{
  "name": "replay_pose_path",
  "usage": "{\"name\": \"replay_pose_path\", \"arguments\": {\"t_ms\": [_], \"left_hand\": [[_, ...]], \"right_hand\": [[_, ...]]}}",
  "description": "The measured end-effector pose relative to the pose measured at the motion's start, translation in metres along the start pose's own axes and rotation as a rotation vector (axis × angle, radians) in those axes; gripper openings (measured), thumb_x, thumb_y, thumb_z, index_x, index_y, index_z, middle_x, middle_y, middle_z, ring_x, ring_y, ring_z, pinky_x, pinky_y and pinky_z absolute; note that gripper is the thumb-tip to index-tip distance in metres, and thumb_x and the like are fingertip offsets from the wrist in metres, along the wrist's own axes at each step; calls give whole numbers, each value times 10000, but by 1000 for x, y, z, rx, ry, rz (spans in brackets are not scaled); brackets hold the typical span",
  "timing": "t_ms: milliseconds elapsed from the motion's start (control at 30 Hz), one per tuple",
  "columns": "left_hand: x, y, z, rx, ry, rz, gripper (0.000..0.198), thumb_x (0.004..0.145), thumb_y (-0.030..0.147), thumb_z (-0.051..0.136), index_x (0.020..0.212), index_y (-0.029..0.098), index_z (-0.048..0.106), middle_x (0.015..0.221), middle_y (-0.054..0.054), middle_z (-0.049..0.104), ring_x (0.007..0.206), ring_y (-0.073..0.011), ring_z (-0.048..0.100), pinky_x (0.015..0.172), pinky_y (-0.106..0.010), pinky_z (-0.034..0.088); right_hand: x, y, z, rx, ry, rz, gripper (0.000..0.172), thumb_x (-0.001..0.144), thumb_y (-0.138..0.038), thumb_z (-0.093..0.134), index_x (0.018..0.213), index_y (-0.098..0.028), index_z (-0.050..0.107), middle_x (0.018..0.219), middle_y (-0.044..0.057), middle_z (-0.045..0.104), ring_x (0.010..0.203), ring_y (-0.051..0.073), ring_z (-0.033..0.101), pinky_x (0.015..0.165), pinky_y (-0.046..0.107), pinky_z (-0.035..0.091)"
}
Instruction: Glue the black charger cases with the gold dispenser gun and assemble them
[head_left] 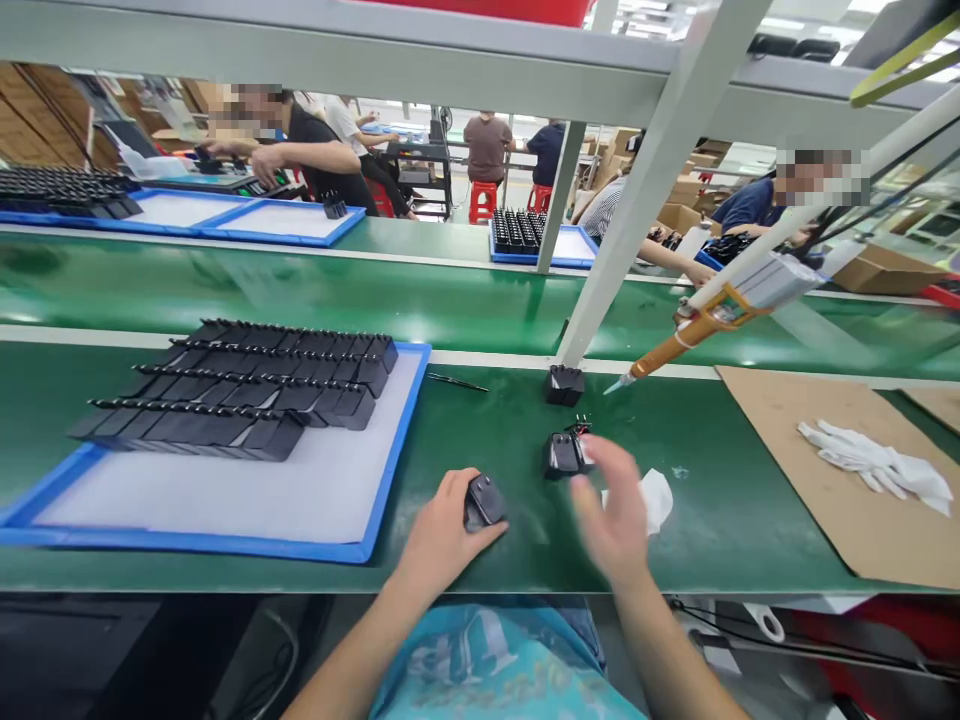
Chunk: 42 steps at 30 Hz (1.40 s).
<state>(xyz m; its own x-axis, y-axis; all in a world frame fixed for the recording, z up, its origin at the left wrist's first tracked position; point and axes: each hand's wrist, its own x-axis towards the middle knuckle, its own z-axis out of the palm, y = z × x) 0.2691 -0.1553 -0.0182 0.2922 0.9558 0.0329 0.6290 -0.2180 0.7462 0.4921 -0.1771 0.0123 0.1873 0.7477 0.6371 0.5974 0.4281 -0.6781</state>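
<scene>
On the left of the green desk (525,560), a blue-rimmed tray (330,510) is taken up by close rows of black adapters (217,390), set with their pins upward; white lining is seen along its near and right sides. Across the green channel, another blue-rimmed tray (579,245) is partly covered by black units (517,232), and farther left a small cluster (334,205) is held in the right part of a far tray (285,221).

Close to the near edge, between the near tray and the right hand, a single black adapter (486,502) is held. Its pinned face is turned up, and that face is longer from far to near than across, slanted slightly rightward toward the edge. It is gripped by the left hand (442,530), with the fingers curled along its left side and the thumb laid at its near end.

The right hand (616,510) is blurred; thumb and fingers are parted, just beside a black unit (562,456), though whether it is touched cannot be told. A white tissue (657,500) is partly hidden behind this hand. Farther back, another black block (564,385) is placed near the tip of an orange dispenser (671,345).
</scene>
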Motion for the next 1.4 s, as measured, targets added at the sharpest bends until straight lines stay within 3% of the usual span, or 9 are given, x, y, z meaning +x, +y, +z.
{"name": "replay_pose_path", "arguments": {"t_ms": [67,133,300,433,800,1000,1167,1267,1400], "left_hand": [[-4,2,14,77,89,-24,494,785,398,692,1210,231,503,1146,-87,579,899,-270,651,742,-381,528],[-6,3,18,116,90,-31,510,815,370,652,1267,224,468,1167,-102,557,955,-291,646,738,-386,532],[-7,-8,1,-57,-112,54,625,866,291,583,1445,307,348,1133,-52,522,816,-187,622,748,-356,545],[-6,-16,-14,-331,-211,80,490,925,351,528,1408,337,449,1036,-24,521,809,-149,591,781,-314,544],[-1,-13,-11,-552,-166,-54,359,942,401,497,1259,300,631,969,-33,534,822,-164,562,695,-260,481],[-4,-10,-8,-492,-106,-66,355,960,396,461,1248,300,644,951,-38,582,820,-179,573,743,-286,475],[-4,-11,-8,-487,-115,-43,374,961,396,452,1279,312,628,950,-41,594,855,-197,578,793,-311,489],[-4,-11,-6,-514,-80,-45,359,954,384,465,1247,294,652,989,-48,619,847,-197,582,823,-326,488],[-5,-13,-2,-565,-45,-36,356,943,384,497,1246,278,650,944,-50,629,792,-186,582,761,-307,499]], "right_hand": [[-16,-10,17,-106,-287,-126,371,897,-236,569,1267,-265,580,1272,130,607,1174,261,595,959,470,540],[-28,-13,33,-190,-405,-221,384,903,-266,573,1285,-244,576,1259,139,631,1125,257,628,911,447,573],[-41,-7,46,-267,-379,-333,400,906,-221,567,1307,-223,569,1193,119,682,1052,237,663,856,408,607],[-43,-6,44,-260,-402,-340,452,907,-161,537,1353,-235,536,1225,110,674,1039,221,670,856,389,611],[-42,-11,47,-71,-374,-109,339,911,-192,560,1229,-269,646,1106,80,705,988,188,690,859,353,608],[-40,-14,47,88,-499,133,264,926,-240,535,1161,-231,655,1097,103,651,978,179,653,652,255,604],[-27,-15,44,175,-596,251,236,929,-305,533,1135,-230,619,1054,79,633,920,166,640,598,235,565],[-23,-19,41,55,-660,188,247,949,-303,502,1172,-241,586,1087,73,651,949,172,643,697,275,590],[-34,-19,48,-346,-621,-147,437,957,-326,489,1381,-223,464,1189,132,664,1014,259,659,815,409,598]]}}
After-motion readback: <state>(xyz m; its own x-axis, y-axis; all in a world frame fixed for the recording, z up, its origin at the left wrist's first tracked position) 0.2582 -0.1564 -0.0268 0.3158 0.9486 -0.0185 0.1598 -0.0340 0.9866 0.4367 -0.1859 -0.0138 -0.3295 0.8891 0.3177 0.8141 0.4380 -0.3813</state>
